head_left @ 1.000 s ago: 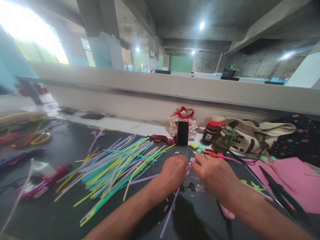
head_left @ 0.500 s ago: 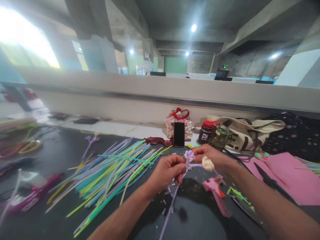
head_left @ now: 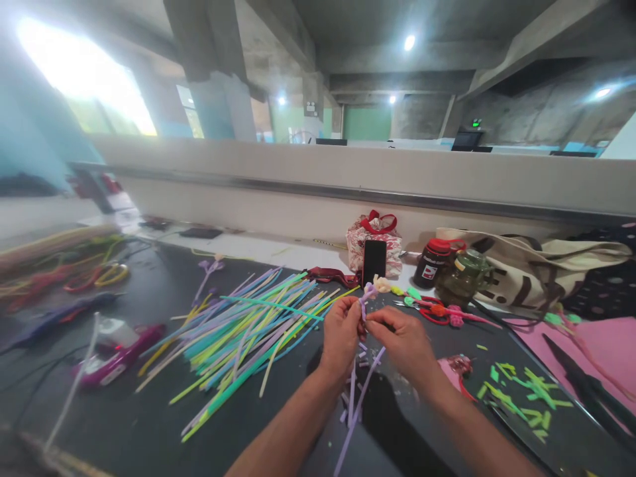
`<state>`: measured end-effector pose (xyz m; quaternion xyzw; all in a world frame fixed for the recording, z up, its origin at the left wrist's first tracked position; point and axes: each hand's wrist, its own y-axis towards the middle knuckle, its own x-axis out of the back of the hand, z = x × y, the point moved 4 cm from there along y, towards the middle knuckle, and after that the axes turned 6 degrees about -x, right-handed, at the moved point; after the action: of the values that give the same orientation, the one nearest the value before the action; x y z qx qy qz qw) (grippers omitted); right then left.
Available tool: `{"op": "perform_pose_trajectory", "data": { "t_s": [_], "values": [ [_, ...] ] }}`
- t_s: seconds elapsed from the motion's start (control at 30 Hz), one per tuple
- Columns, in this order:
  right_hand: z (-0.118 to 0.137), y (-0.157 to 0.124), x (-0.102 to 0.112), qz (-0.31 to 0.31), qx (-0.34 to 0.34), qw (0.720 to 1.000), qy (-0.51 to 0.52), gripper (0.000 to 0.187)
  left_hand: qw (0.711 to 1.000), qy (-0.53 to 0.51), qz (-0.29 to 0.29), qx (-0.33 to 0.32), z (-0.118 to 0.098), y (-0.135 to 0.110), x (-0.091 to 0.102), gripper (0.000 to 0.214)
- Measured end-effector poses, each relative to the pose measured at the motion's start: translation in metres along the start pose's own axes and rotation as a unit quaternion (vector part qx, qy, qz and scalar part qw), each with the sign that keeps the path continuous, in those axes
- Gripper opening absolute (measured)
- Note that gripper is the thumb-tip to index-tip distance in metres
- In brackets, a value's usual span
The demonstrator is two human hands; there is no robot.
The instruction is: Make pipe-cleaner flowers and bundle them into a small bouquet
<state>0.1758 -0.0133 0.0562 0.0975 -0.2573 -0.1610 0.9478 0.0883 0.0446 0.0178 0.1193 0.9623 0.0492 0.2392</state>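
My left hand (head_left: 342, 334) is closed around the stem of a small pipe-cleaner flower, its lilac petals (head_left: 368, 291) and a cream bloom (head_left: 381, 284) standing above the fingers. Fingertips of my right hand (head_left: 405, 341) pinch the same lilac stem just below the petals, close against the left hand. Two long lilac pipe-cleaner ends (head_left: 362, 404) hang down beneath both hands. Lilac snippets (head_left: 365, 358) lie on the dark table below. A pink tool with a red part (head_left: 454, 370) is partly hidden behind my right forearm.
A heap of coloured pipe cleaners (head_left: 258, 324) spreads to the left. Red-handled scissors (head_left: 433, 311) and green clippings (head_left: 531, 391) lie to the right. A phone (head_left: 374, 262) leans on a patterned bag (head_left: 355, 246), near a black bottle (head_left: 431, 265) and a green jug (head_left: 464, 278).
My right hand has moved from beside the blooms down to the stem, nearer my left hand. The cream bloom now stands upright instead of pointing right. The view has shifted left.
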Motion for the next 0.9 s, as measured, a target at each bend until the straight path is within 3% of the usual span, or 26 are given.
{"op": "perform_pose_trajectory", "data": {
  "t_s": [0.27,0.47,0.6,0.73,0.9],
  "values": [
    [0.012,0.005,-0.006,-0.015,0.016,0.999,-0.045,0.012,0.999,0.019,-0.032,-0.036,-0.004,0.003,0.008,0.017],
    [0.002,0.016,-0.015,-0.079,-0.081,0.981,0.157,0.024,0.993,0.077,-0.039,-0.083,-0.007,0.0,0.01,0.013],
    [-0.001,0.018,-0.025,-0.098,-0.091,0.973,0.19,0.023,0.991,0.096,-0.037,-0.086,-0.006,-0.003,0.009,0.013],
    [-0.007,0.018,-0.022,-0.082,-0.101,0.968,0.216,0.023,0.997,0.061,-0.019,-0.053,-0.005,-0.003,0.009,0.015],
    [-0.013,0.022,-0.007,-0.002,-0.126,0.97,0.206,0.021,0.993,-0.064,0.049,0.088,-0.01,-0.003,0.008,0.022]
  ]
}}
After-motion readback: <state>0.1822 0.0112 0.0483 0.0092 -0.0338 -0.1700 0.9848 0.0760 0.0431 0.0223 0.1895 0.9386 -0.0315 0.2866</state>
